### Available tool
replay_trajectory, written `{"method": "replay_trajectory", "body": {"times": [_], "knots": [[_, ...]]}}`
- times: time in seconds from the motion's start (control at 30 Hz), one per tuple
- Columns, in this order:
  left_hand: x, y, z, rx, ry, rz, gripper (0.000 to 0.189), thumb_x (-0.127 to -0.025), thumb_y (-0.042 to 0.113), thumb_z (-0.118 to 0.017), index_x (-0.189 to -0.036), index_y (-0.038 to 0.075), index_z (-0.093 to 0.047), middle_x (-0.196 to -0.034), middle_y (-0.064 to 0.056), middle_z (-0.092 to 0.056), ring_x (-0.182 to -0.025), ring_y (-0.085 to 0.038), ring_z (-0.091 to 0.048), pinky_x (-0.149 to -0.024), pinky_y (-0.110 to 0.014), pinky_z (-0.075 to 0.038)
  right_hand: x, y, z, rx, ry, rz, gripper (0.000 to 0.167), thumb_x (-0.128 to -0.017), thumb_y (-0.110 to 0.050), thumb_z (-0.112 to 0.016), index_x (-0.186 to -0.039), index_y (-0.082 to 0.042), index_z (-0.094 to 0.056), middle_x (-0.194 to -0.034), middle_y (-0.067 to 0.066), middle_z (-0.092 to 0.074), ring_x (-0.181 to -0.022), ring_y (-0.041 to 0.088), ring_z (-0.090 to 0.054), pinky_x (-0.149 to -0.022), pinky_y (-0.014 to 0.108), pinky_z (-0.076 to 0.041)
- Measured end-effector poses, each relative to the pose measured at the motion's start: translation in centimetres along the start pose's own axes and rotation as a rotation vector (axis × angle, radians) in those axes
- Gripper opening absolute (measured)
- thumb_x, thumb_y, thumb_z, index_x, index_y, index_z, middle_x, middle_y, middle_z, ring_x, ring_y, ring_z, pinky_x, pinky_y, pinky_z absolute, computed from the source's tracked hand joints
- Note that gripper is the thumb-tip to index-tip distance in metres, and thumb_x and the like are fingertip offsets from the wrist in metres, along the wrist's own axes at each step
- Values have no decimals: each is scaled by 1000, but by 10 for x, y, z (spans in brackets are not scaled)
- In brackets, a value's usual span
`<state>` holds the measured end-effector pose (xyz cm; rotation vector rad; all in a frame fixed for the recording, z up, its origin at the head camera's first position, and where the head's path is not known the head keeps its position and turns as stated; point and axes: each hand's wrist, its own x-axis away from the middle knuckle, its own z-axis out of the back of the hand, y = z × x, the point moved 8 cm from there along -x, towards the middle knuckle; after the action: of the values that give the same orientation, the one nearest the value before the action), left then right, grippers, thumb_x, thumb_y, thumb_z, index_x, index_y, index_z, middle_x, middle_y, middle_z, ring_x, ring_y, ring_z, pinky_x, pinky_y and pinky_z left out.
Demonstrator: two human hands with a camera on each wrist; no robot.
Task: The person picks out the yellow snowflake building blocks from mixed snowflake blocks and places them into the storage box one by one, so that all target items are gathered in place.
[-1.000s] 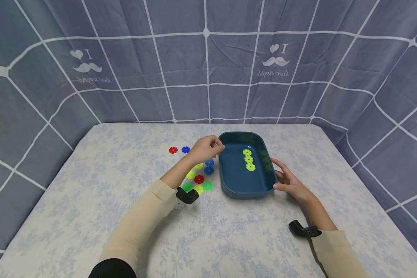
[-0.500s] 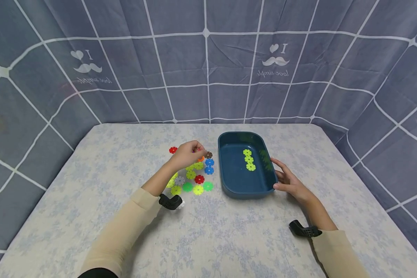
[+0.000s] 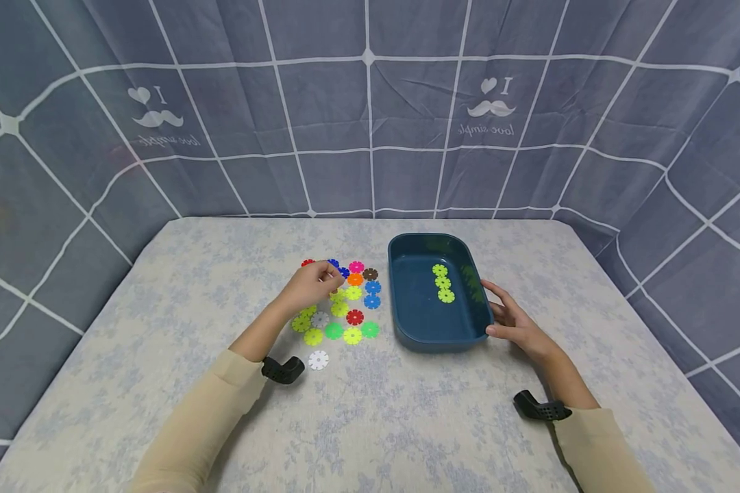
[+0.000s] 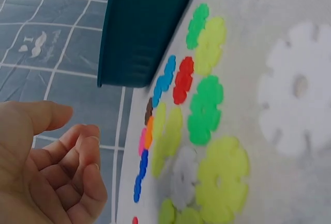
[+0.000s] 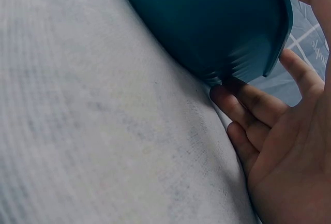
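My left hand [image 3: 311,282] hovers over the back left of a spread of plastic snowflake discs. In the left wrist view its thumb [image 4: 51,114] stands apart from the loosely bent fingers, and nothing lies between them. Below and beside it lie discs such as an orange disc [image 3: 355,279], a brown disc [image 3: 370,274], a red disc [image 3: 355,317] and a white disc [image 3: 318,360]. My right hand [image 3: 514,322] touches the right side of a dark teal bin [image 3: 422,325]; its fingertips [image 5: 220,97] rest against the outer wall. Three joined yellow-green discs [image 3: 442,282] lie inside the bin.
The bin stands right of the loose discs on a pale patterned tablecloth [image 3: 407,418]. A grey-blue curtain [image 3: 321,116] with white lines rises behind the table and along its sides. Black wrist straps [image 3: 284,370] sit on both forearms.
My left hand has moved left from the bin's left rim to above the discs, uncovering several of them. The right hand stays at the bin, and the three discs inside lie as before.
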<state>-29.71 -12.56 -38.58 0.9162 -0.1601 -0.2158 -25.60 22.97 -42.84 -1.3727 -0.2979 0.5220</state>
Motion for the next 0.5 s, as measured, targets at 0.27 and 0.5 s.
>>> {"method": "replay_trajectory", "body": {"times": [0.27,0.5], "knots": [[11,-20,9,11,26,51,23,-100,23,-56,-108,1,-59,-89,-13,-60,-78,-27,-60,-67,-32,-47,1,-2,0,-3,-2,-6,83,-92,-1,-57,-157,-12,-6,-146,41,-26,-118,8,-53,-89,29,-49],[21,-46,21,-38,92,114,23,-99,21,-54,-108,1,-61,-98,-11,-60,-88,-26,-54,-73,-36,-45,0,-1,0,-6,-4,-8,83,-93,-5,-59,-157,-12,-6,-146,40,-26,-118,8,-54,-89,29,-48]]}}
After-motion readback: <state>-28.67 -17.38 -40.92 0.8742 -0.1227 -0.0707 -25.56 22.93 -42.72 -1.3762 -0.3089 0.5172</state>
